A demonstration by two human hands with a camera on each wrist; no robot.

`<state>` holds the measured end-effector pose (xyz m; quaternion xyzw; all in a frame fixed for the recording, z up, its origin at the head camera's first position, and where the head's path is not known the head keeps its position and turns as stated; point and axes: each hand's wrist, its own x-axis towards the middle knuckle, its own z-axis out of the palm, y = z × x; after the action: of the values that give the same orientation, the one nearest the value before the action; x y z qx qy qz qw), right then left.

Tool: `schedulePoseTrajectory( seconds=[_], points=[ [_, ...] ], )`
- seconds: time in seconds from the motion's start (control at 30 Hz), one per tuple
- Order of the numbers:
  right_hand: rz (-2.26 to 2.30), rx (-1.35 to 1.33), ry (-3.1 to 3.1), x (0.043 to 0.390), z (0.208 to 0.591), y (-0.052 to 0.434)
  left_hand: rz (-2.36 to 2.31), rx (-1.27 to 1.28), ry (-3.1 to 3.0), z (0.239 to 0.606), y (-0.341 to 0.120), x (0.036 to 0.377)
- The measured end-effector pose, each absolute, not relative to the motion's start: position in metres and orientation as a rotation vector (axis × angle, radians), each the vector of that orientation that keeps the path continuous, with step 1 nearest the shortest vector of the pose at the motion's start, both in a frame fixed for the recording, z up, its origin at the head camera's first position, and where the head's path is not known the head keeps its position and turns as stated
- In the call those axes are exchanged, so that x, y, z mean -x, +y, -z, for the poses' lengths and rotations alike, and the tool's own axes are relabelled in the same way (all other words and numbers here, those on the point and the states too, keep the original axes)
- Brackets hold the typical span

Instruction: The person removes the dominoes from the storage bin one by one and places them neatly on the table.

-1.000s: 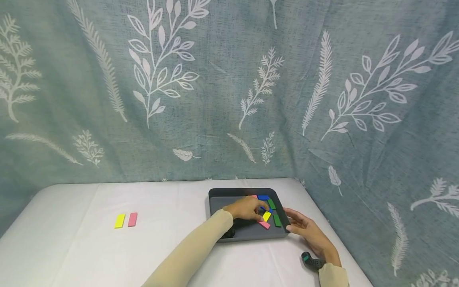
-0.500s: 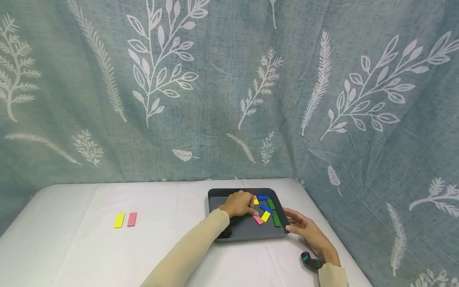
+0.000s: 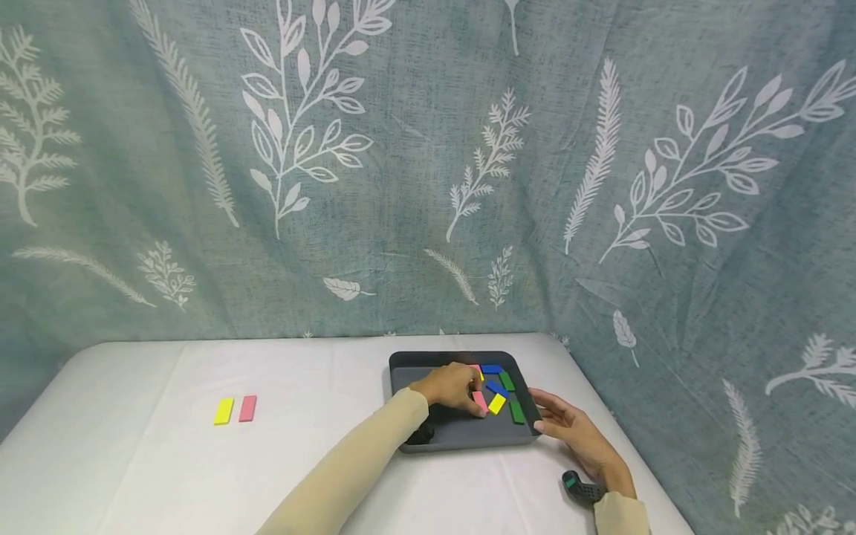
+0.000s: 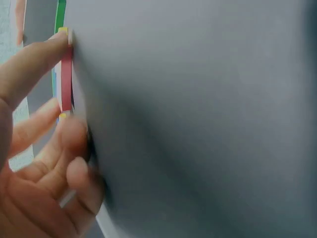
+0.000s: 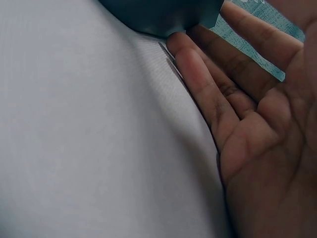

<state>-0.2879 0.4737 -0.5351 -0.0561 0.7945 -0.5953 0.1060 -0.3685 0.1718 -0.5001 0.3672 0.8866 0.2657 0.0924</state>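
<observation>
Left hand (image 3: pixel 453 386) reached into the dark grey tray (image 3: pixel 428 427) at the far right part of the white table (image 3: pixel 167 461). Its thumb and fingers were curled and pinched a pink block (image 3: pixel 479 401) by its edges; the left wrist view showed the same block (image 4: pixel 66 74) on edge, held between a fingertip above and the thumb below.

Change over the last second: the hand had sat over the yellow block (image 3: pixel 496 403) and the pink one lay flat near the tray's near edge. Half a second ago the hand had drawn back toward the tray's left side with the pink piece still flat beside it. By this moment the pink piece was tilted up in the pinch, just left of the yellow block. Judged from this, the pick was made and the piece was ready to leave the tray.

Other pieces unmoved in the tray: blue block (image 3: pixel 497 388), a second blue block (image 3: pixel 491 368) at the far edge, green block (image 3: pixel 517 411) and a second green block (image 3: pixel 507 380) along the right side.

Right hand (image 3: pixel 568 431) lay flat, fingers straight and close together, fingertips (image 5: pixel 190 54) touching the tray's near right corner (image 5: pixel 163 17). It held nothing and had not shifted.

A yellow tile (image 3: pixel 224 411) and a pink tile (image 3: pixel 247 408) lay side by side near the table's left edge.
</observation>
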Motion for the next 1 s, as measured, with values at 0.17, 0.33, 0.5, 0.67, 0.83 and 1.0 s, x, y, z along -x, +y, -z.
schedulePoseTrajectory(
  seconds=[0.17,0.33,0.5,0.67,0.83,1.0],
  points=[
    [1.756,0.166,2.343,0.29,0.534,0.474,-0.949,-1.089,2.516,0.5,0.168,0.371],
    [1.752,0.163,2.355,0.29,0.532,0.473,-0.99,-1.044,2.543,0.501,0.165,0.371],
    [1.75,0.135,2.359,0.288,0.532,0.473,-0.973,-1.051,2.555,0.502,0.165,0.37],
    [1.751,0.124,2.354,0.287,0.535,0.471,-0.959,-1.059,2.546,0.503,0.162,0.37],
    [1.74,0.13,2.358,0.288,0.536,0.472,-0.988,-1.093,2.524,0.496,0.158,0.374],
    [1.74,0.158,2.355,0.289,0.536,0.474,-1.028,-1.129,2.506,0.484,0.149,0.376]
  ],
)
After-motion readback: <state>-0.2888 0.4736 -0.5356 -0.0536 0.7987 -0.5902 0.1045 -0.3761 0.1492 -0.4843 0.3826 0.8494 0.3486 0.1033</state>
